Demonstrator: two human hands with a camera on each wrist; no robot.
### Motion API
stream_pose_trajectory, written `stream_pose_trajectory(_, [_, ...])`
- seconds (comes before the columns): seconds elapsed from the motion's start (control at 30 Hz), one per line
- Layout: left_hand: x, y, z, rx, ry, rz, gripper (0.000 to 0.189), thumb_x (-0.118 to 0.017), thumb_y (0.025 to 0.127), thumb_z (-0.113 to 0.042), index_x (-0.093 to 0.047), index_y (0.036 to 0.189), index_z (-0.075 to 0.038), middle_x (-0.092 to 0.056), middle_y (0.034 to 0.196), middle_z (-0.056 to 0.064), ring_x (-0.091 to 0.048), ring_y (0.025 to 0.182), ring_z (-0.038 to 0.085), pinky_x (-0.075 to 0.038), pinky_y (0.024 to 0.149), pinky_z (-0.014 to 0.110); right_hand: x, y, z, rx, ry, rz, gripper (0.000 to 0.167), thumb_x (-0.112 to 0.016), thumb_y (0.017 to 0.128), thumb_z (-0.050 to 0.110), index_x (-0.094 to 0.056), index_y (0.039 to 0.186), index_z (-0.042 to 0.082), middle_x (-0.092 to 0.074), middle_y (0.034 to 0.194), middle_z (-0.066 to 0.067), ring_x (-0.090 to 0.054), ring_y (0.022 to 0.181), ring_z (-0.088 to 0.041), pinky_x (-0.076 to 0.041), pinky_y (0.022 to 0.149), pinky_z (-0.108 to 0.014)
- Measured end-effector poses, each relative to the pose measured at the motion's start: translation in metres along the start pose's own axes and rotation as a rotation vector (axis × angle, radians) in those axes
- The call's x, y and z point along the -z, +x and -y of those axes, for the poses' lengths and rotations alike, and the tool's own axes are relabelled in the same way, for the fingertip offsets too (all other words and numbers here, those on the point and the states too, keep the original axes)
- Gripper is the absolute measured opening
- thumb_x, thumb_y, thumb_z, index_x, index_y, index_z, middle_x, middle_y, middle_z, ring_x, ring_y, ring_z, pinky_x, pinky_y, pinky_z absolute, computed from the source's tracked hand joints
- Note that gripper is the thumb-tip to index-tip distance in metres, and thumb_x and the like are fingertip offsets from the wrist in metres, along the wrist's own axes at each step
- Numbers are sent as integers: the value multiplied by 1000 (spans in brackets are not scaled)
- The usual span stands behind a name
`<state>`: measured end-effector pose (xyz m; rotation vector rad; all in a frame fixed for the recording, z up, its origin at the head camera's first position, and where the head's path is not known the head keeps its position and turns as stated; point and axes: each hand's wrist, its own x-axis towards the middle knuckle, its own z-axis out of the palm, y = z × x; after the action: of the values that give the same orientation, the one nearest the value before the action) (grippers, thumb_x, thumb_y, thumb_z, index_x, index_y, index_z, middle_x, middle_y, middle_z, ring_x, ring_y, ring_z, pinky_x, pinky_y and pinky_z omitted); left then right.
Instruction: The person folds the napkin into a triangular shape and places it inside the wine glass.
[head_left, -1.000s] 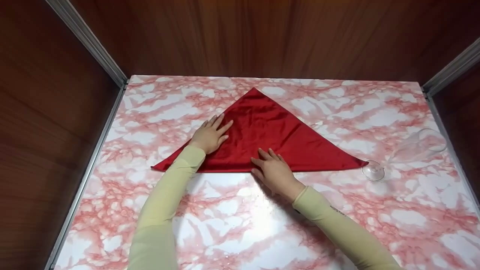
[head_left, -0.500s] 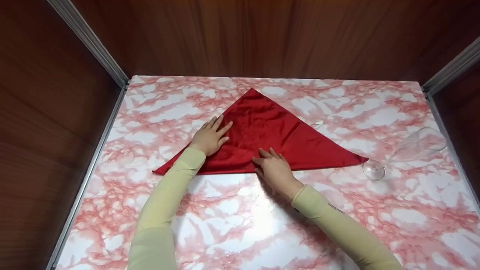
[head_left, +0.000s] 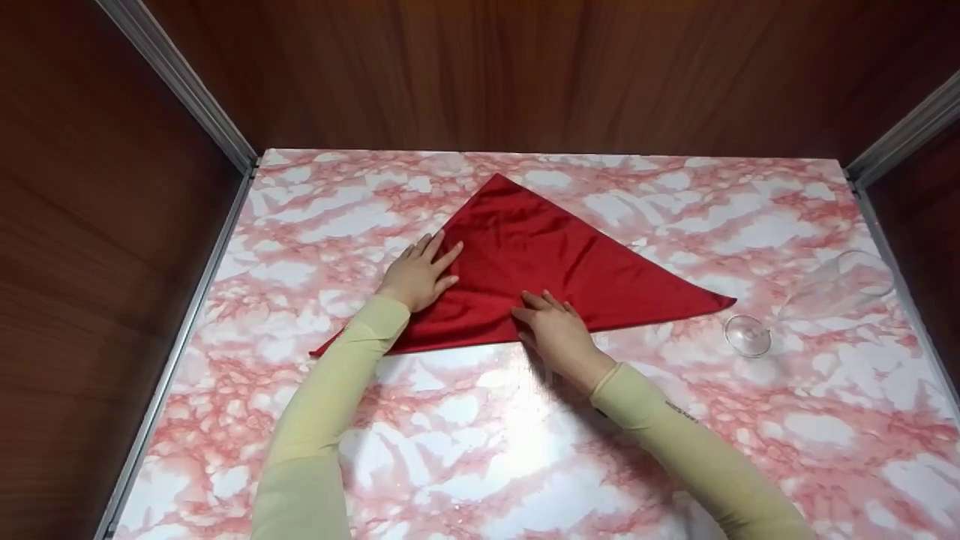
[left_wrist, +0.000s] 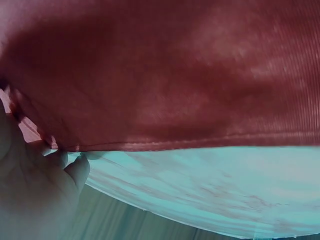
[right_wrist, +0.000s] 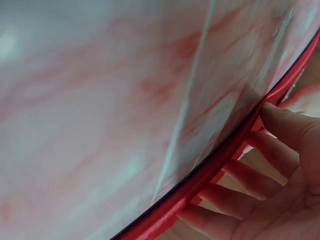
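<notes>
A red satin cloth point(head_left: 540, 247), folded into a triangle, lies on the table with its peak toward the back wall. My left hand point(head_left: 418, 276) rests on its left slope with fingers spread. In the left wrist view, the cloth point(left_wrist: 175, 75) fills the upper part, and my left hand point(left_wrist: 35, 185) touches its edge. My right hand point(head_left: 559, 337) lies over the middle of the near fold, fingers on the fabric. The right wrist view has the thumb of my right hand point(right_wrist: 280, 185) at the folded edge point(right_wrist: 220, 155), with the fingers stretched along it.
A clear stemmed glass point(head_left: 832, 289) lies on its side at the right, its round base point(head_left: 748, 335) just below the cloth's right tip. Wood-grain panels point(head_left: 525, 75) stand behind and beside the pink marbled table point(head_left: 450, 480).
The triangle has turned counterclockwise: its right tip moved up, off the glass base, its left tip slid down and its peak shifted left. My right hand moved slightly up and right.
</notes>
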<state>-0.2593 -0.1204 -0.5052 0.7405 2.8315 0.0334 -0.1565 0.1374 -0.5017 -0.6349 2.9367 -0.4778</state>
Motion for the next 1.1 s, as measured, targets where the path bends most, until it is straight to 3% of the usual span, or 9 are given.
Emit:
stream_pose_trajectory(0.33, [5,-7,1,-26,9,9,63,-36,100,-51,-17,154,-25,-9,159,12,-12,143,34,-18,113,47,9,6,-26,66,95,-1,40,-70,87,10,-64,126,11,-46,142,-15,-35,133,-40,-29,102,-63])
stream_pose_trajectory(0.47, [6,-9,0,-53,21,1,63,-37,100,-51,-19,154,-25,-11,158,12,-14,142,35,-19,113,47,14,9,-40,81,131,14,39,-71,85,7,-65,124,9,-46,141,-16,-35,133,-41,-28,105,-60])
stream_pose_trajectory(0.7, [4,-10,-1,-114,64,-20,64,-36,99,-53,-21,153,-22,-13,158,14,-14,143,31,-15,114,45,28,16,-68,180,210,49,38,-70,84,0,-66,122,4,-47,139,-19,-33,133,-43,-23,109,-54])
stream_pose_trajectory(0.83, [1,-11,-3,-154,88,-25,65,-37,99,-53,-21,153,-21,-15,157,16,-13,143,30,-14,114,45,34,17,-83,195,272,81,38,-68,85,-1,-65,122,4,-47,140,-16,-31,135,-38,-26,109,-49])
stream_pose_trajectory(1.1, [-4,-12,-8,-165,88,-19,68,-36,97,-57,-18,154,-24,-14,157,15,-11,144,28,-13,115,42,43,22,-104,173,333,118,38,-67,87,0,-64,125,5,-45,141,-13,-36,133,-31,-35,104,-46])
